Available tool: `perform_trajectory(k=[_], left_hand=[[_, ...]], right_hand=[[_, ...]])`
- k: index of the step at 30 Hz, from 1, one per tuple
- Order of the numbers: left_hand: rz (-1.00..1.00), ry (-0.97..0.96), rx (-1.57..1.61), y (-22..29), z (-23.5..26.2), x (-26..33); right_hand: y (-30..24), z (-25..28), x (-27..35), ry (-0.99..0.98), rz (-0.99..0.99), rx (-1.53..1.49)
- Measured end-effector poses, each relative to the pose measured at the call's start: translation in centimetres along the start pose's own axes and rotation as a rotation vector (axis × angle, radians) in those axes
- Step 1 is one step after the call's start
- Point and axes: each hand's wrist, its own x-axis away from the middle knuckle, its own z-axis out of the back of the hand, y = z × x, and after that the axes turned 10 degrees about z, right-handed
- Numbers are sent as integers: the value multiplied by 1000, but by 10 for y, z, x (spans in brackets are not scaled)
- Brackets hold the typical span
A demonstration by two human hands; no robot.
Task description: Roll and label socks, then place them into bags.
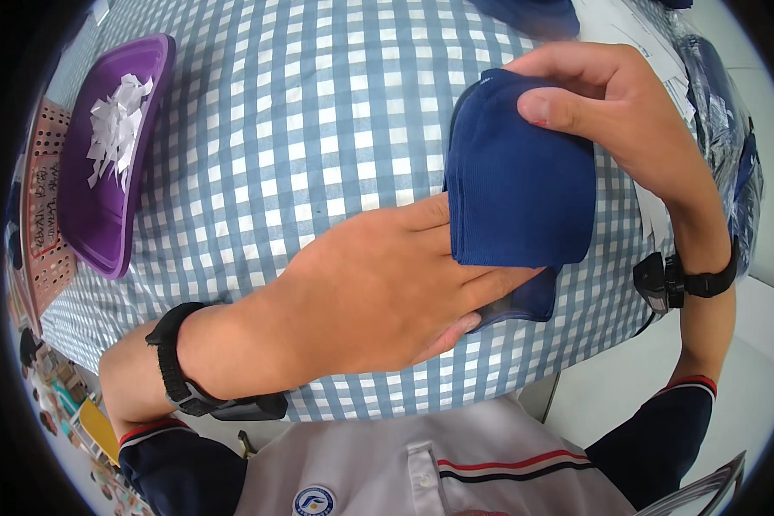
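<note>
A folded navy-blue cloth piece [525, 181] with rounded corners lies on the checked tablecloth, right of centre. My right hand [598, 103] grips its top edge, thumb on the upper face and the other fingers behind it. From the left, my left hand [370, 288] reaches under the upper layer. Its fingers look stretched out and flat, with their tips hidden by the cloth. Below that hand, part of a lower dark-blue layer [533, 301] shows. Each wrist carries a black strap with a small dark device.
A purple tray [133, 224] with white paper strips [119, 129] stands at the left, beside a pink perforated basket [52, 275]. More navy cloth [533, 13] lies at the far edge. White papers [632, 34] and clear-wrapped dark items [714, 95] sit at the right.
</note>
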Motion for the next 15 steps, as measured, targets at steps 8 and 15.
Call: perform_trajectory(k=[8, 15], left_hand=[[16, 34, -19, 1, 0, 2], [-8, -279, 103, 12, -3, 6]], right_hand=[[-20, -2, 5, 24, 459, 657], [13, -36, 1, -318, 732, 747]])
